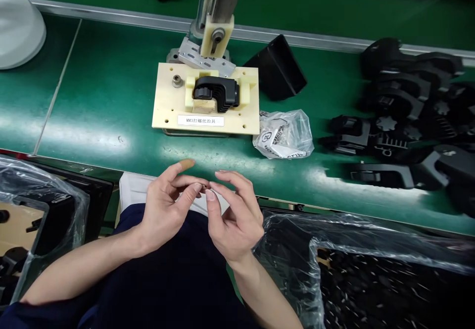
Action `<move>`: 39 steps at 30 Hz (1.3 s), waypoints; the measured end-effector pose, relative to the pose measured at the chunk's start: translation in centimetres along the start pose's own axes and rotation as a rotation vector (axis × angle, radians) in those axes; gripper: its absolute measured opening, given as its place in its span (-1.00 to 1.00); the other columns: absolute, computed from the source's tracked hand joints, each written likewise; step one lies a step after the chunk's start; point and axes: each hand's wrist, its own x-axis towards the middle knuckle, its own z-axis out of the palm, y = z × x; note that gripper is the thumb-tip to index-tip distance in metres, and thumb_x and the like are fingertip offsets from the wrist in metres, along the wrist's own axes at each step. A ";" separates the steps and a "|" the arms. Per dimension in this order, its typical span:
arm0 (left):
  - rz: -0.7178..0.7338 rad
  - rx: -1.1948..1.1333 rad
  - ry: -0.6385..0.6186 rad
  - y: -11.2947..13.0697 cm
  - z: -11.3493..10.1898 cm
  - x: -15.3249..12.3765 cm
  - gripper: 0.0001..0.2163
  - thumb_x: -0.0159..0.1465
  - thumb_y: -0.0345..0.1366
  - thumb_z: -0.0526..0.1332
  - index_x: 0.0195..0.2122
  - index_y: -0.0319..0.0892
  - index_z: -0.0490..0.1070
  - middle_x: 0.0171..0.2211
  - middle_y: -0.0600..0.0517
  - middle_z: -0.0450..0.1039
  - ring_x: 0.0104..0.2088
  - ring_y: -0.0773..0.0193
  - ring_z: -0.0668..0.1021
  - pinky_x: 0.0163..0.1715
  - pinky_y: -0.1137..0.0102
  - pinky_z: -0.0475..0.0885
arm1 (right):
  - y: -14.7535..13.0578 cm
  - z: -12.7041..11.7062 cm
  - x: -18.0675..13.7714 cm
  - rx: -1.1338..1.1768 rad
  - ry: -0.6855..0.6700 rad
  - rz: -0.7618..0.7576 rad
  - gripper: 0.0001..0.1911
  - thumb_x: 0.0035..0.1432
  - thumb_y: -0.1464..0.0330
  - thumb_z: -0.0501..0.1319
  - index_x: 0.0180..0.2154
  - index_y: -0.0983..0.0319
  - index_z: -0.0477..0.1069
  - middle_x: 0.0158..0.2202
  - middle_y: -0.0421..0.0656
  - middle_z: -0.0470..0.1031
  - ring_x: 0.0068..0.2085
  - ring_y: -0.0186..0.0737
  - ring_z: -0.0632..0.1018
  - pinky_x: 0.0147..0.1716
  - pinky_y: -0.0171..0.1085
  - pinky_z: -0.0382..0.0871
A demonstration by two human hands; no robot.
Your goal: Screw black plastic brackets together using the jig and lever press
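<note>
My left hand (168, 205) and my right hand (233, 210) meet over my lap at the near edge of the green bench (104, 101). Their fingertips pinch together on a tiny dark part (205, 186) that is too small to name. Beyond them a cream fixture plate (166, 101) with a white label lies on the bench. A black ribbed plastic part (217, 92) sits in its cradle. A metal post with a cream block (217, 34) rises behind the plate.
A small clear bag of parts (284, 133) lies right of the fixture, with a black wedge-shaped piece (278, 67) behind it. Several black plastic housings (408, 121) are heaped at right. Plastic-lined bins stand at left (40, 215) and right (371, 264). A white dome (18, 27) sits far left.
</note>
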 end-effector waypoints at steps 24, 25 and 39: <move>0.721 0.257 -0.007 4.6 -1.2 15.0 -0.64 0.14 -0.23 0.33 -0.03 -0.06 0.36 -0.12 -0.06 0.48 -0.03 0.07 0.52 0.01 0.16 0.44 | 6.5 7.2 14.2 -0.185 0.074 -0.154 -0.81 0.35 0.28 0.07 -0.28 0.22 0.38 -0.25 -0.09 0.33 -0.13 -0.15 0.48 -0.15 -0.05 0.50; 0.712 0.249 -0.019 4.9 -0.9 15.6 -0.63 0.13 -0.24 0.34 -0.03 -0.06 0.36 -0.11 -0.07 0.48 -0.01 0.05 0.51 0.01 0.15 0.43 | 6.7 7.5 14.2 -0.167 0.048 -0.144 -0.78 0.36 0.26 0.04 -0.26 0.21 0.38 -0.25 -0.09 0.34 -0.13 -0.14 0.49 -0.14 -0.04 0.50; 0.662 0.266 -0.148 6.5 0.5 18.1 -0.55 0.12 -0.24 0.36 0.04 -0.08 0.32 -0.17 -0.01 0.45 0.08 -0.04 0.46 -0.03 0.13 0.44 | 7.2 9.0 13.7 -0.241 0.122 -0.126 -0.71 0.40 0.23 -0.04 -0.19 0.20 0.38 -0.26 -0.08 0.39 -0.10 -0.07 0.51 -0.13 0.03 0.48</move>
